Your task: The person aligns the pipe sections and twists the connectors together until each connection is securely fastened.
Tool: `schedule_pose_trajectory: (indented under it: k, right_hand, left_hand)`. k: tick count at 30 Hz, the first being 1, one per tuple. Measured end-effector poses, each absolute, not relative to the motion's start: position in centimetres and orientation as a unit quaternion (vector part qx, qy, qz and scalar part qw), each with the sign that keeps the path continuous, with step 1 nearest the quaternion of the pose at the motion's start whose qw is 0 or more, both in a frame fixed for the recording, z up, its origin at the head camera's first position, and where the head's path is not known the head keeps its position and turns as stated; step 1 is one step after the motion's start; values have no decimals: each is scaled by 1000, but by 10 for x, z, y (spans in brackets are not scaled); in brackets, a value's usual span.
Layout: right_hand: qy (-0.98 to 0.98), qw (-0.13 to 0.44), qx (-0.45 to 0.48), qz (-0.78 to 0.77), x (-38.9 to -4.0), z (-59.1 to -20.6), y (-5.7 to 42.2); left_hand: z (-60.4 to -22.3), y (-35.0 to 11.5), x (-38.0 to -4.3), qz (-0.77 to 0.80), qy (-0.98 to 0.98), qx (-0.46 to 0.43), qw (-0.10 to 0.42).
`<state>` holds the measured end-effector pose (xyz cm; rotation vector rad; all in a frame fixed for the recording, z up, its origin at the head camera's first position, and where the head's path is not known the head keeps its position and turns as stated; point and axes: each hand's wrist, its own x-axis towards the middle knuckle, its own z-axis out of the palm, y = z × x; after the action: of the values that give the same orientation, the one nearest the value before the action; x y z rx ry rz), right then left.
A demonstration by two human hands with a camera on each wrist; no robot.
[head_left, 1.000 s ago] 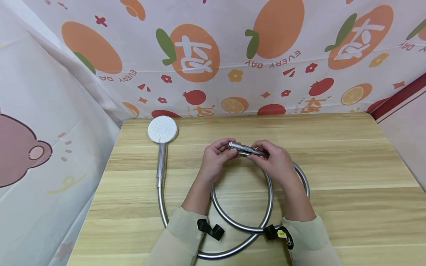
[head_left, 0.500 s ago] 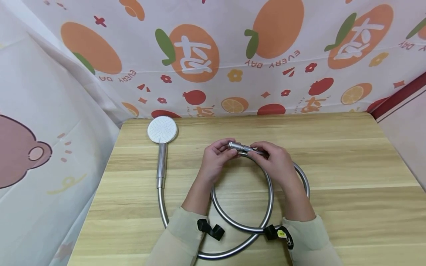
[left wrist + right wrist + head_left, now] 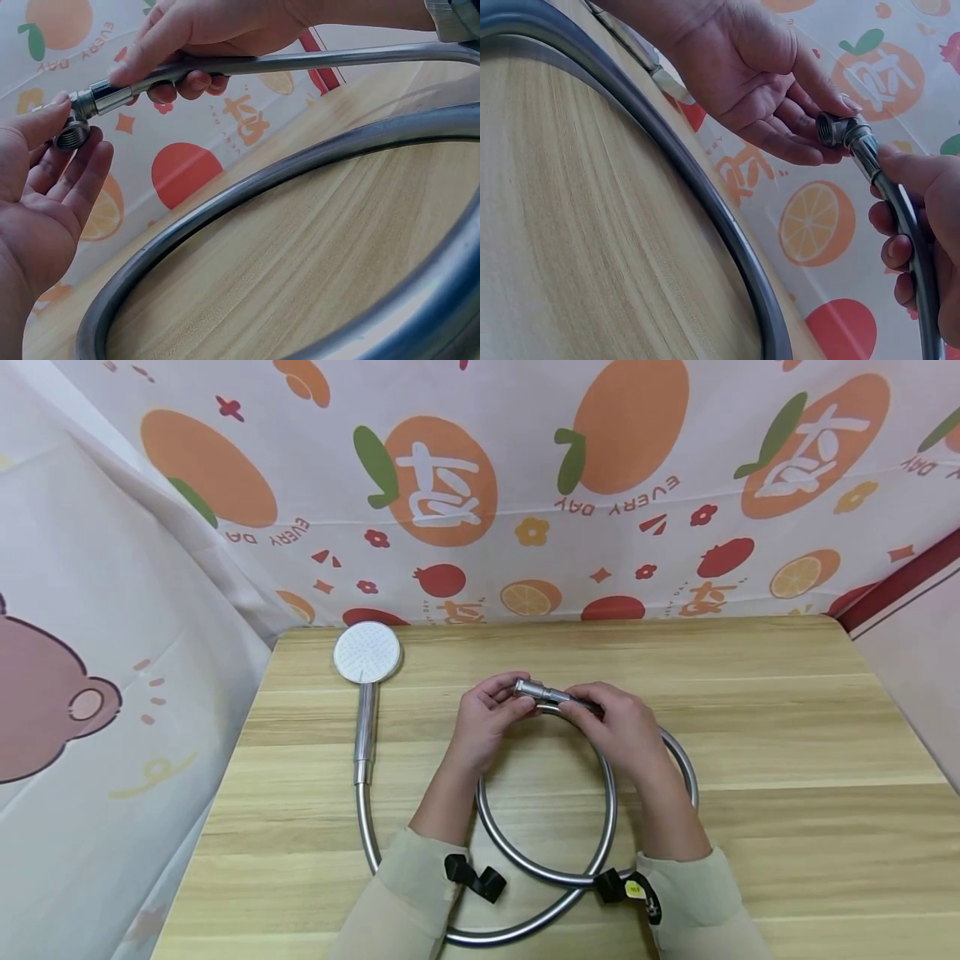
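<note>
Above the middle of the table, my left hand pinches a small metal elbow fitting between thumb and fingers. Its threaded round opening shows in both wrist views. My right hand grips the end of a grey metal shower hose, with the thumb at its silver nut. Nut and fitting meet end to end; how far they are screwed together cannot be told. To the left lies a shower head with a white face and chrome handle, joined to the hose's other end.
Loops of the hose lie on the wooden table under and between both forearms. Behind the table hangs a fruit-printed curtain, and a white cloth hangs at the left. Each sleeve carries a black strap.
The fingers of my right hand have shifted slightly around the nut and hose end. My left hand, the shower head and the hose loops stay in place.
</note>
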<state>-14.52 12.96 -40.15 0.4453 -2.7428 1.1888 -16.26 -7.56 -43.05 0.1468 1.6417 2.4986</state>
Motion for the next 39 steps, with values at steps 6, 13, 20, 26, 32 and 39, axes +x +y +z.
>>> schedule_pose_trajectory:
  k: [6,13,20,26,32,39]
  right_hand:
    - [-904,66,135,399,-144,-401,130]
    - [-903,83,156,391,-144,-404,129]
    - [-905,82,170,380,-144,-404,130]
    - [-910,72,187,364,-145,-404,131]
    - [-914,51,185,357,-146,-406,130]
    - [-912,52,166,372,-146,-404,128]
  left_hand:
    - [-432,-75,-161,832,546,55,78]
    - [-433,-74,-161,830,550,52,77]
    - [-433,-75,-162,829,550,56,77]
    - [-432,-76,-162,829,551,59,76]
    - [-433,-77,-162,827,552,68,78]
    - [-434,-76,-162,830,549,66,67]
